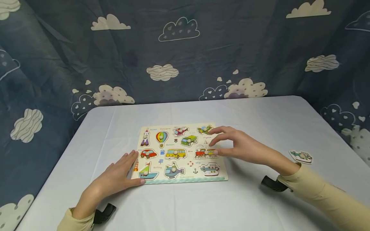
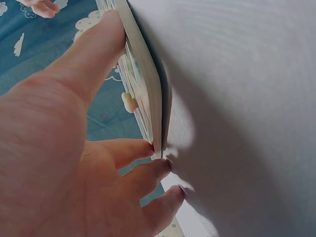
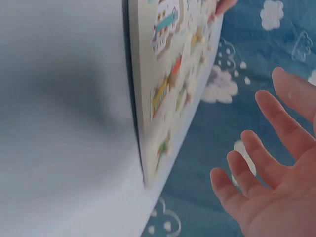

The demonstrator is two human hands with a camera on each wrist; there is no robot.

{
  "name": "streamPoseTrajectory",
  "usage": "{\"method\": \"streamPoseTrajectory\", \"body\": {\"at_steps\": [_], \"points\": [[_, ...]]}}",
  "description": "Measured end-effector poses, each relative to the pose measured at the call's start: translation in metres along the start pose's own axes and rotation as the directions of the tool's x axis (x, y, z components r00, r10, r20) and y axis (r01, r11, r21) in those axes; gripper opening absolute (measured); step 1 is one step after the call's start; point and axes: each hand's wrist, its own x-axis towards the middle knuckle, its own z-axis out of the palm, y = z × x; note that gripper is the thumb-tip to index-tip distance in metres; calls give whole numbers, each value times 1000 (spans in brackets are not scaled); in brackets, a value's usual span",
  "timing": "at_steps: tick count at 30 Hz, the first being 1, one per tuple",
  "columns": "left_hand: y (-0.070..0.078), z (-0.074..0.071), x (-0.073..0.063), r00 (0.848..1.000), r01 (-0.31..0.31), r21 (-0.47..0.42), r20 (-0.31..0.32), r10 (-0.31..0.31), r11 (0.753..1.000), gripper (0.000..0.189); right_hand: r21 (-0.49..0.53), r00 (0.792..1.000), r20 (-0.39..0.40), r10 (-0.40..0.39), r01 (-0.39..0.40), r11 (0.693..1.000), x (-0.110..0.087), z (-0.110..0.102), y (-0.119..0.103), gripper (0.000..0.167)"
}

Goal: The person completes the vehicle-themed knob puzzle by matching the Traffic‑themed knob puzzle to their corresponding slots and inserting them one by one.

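Note:
A wooden peg puzzle board [image 1: 179, 181] lies flat on the table, filled with knobbed vehicle pieces, among them a train [image 1: 202, 153], a bus [image 1: 175, 154], a ship [image 1: 210, 169] and a green plane [image 1: 204, 129]. My left hand [image 1: 115, 175] steadies its near left corner: the thumb presses the near edge and fairly straight fingers touch the left side and the table. Over the right edge hovers my right hand [image 1: 240, 144], fingers spread and relaxed, apart from the board in the right wrist view and holding nothing.
A loose vehicle-shaped piece [image 1: 301, 157] lies on the white table [image 1: 260, 112] beyond my right wrist. Black straps [image 1: 274, 184] sit at both cuffs. A dark cloth with clouds [image 1: 179, 51] hangs behind the table.

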Motion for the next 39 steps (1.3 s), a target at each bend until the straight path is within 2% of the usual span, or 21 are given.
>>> {"method": "streamPoseTrajectory", "body": {"at_steps": [14,21,29,34,39], "points": [[0,2,-2,1000,0,44,7,-1,999,110,-109,984,-165,74,-92,990,-58,-29,16,20],[1,1,-3,1000,-1,58,14,0,998,108,-92,949,-265,172,-202,975,-81,-39,22,20],[3,2,-2,1000,-13,41,24,12,999,108,-100,929,-328,173,-216,971,-103,-40,35,24],[2,2,-1,999,-17,41,28,16,999,108,-110,890,-421,176,-243,964,-118,-44,50,29],[0,2,-1,999,-20,38,25,19,999,109,-128,845,-490,216,-314,941,-132,-56,67,30]]}}
